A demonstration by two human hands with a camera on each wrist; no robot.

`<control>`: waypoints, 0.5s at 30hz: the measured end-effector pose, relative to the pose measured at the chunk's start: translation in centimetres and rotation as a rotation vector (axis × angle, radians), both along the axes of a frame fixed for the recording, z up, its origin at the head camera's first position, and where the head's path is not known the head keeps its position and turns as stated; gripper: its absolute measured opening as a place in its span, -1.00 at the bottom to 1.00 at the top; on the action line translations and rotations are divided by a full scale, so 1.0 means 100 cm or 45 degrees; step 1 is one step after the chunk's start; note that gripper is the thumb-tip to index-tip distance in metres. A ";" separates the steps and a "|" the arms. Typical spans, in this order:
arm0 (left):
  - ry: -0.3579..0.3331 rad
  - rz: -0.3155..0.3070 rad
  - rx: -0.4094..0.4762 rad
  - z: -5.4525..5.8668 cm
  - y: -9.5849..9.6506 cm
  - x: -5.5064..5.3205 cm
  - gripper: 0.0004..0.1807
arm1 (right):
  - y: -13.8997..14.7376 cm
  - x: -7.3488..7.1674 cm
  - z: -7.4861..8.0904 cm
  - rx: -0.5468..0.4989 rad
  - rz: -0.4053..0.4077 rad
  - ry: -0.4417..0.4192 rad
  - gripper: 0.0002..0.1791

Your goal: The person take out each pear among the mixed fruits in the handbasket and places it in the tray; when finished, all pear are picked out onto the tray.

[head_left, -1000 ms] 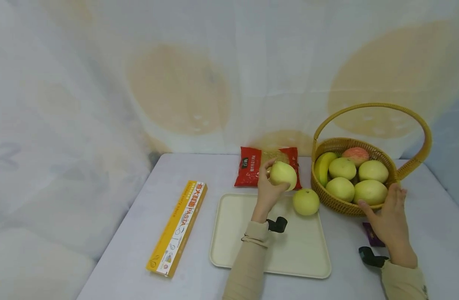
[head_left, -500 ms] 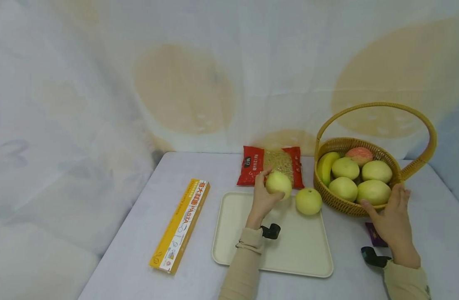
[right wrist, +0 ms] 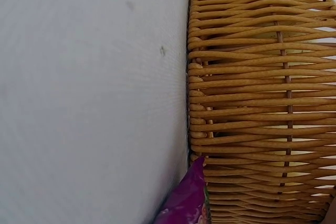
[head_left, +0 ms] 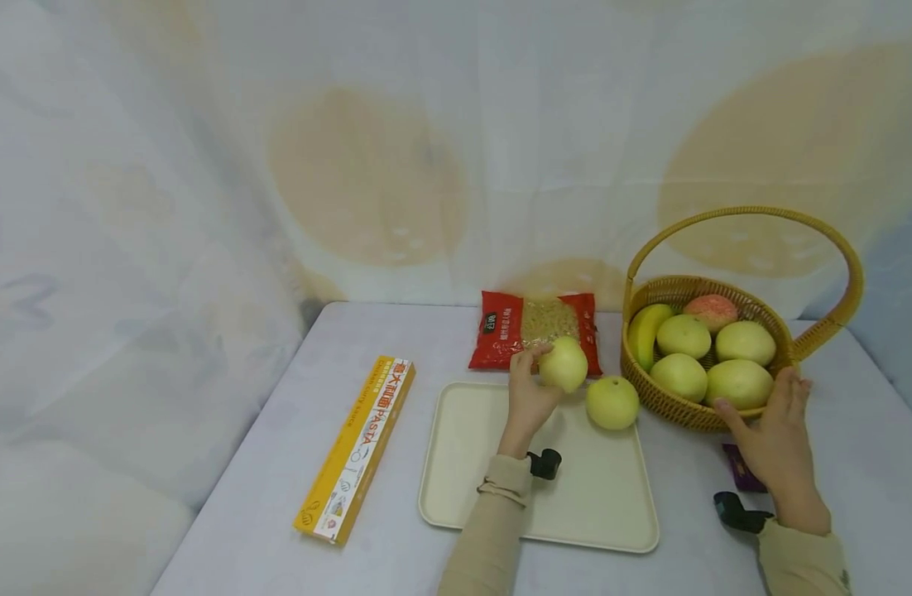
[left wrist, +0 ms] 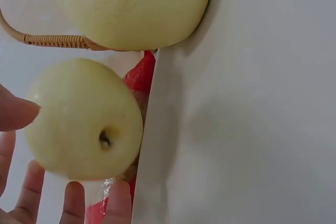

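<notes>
My left hand holds a pale yellow-green apple between thumb and fingers, above the far edge of a cream tray. The left wrist view shows the stem hollow of this apple facing the camera. Another yellow-green apple sits on the tray's far right corner. On the right, my right hand rests against the near rim of a wicker basket, thumb and fingers spread apart. Inside the basket are a banana, a reddish fruit and several yellow-green fruits.
Behind the tray lies a red bag of pasta. To its left is a long yellow pasta box. A purple packet lies by the basket's foot, near my right wrist. The basket's tall handle arches above it.
My left hand has lowered the apple slightly toward the tray, moving left and then a little back to the right. My right hand stays at the basket rim.
</notes>
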State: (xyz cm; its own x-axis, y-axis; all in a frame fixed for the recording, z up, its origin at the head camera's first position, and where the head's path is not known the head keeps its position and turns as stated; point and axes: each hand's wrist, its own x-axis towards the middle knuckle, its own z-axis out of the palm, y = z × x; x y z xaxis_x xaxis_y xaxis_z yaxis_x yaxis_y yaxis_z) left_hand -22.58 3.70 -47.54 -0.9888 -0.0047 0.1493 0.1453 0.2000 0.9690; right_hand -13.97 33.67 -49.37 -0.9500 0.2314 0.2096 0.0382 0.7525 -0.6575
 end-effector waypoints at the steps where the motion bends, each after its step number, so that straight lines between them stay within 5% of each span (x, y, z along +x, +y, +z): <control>1: -0.004 0.014 0.004 0.001 0.000 -0.001 -0.32 | 0.000 0.000 0.000 0.002 -0.001 -0.001 0.09; 9: -0.033 0.119 -0.051 -0.001 0.006 -0.011 -0.34 | 0.002 0.000 -0.002 0.015 0.000 0.017 0.09; 15: -0.039 0.092 -0.138 -0.001 0.007 -0.018 -0.20 | 0.001 0.000 -0.001 0.003 0.012 0.069 0.08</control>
